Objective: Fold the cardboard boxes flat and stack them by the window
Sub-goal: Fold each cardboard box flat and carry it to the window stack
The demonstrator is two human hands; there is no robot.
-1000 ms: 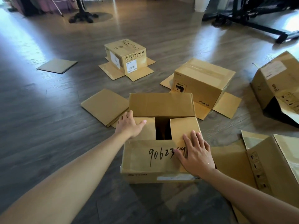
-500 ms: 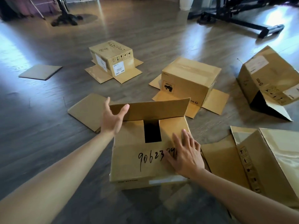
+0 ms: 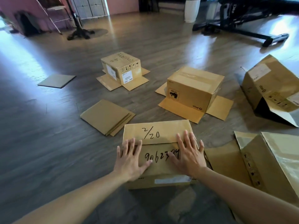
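Note:
A cardboard box (image 3: 159, 135) with "2/20" and a handwritten number on its top flaps sits on the floor right in front of me. Both top flaps lie closed. My left hand (image 3: 131, 159) presses flat on the left part of the top, fingers spread. My right hand (image 3: 188, 154) presses flat on the right part, fingers spread over the seam between the flaps. Farther off stand two upside-down boxes with flaps splayed, a small one (image 3: 121, 68) and a larger one (image 3: 195, 89). A tipped box (image 3: 271, 88) lies at the right, and an open box (image 3: 273, 162) is close on my right.
A stack of flat cardboard pieces (image 3: 107, 116) lies left of the box. Another flat piece (image 3: 56, 80) lies farther left. Across the wooden floor are a black stand base (image 3: 80, 33), a folding chair (image 3: 53, 12), a white pot (image 3: 191, 10) and a black machine frame (image 3: 242, 25).
The far flap, raised by my left hand half a second ago, now lies closed over the opening. My left hand has come down flat on the top; the right hand slid slightly forward.

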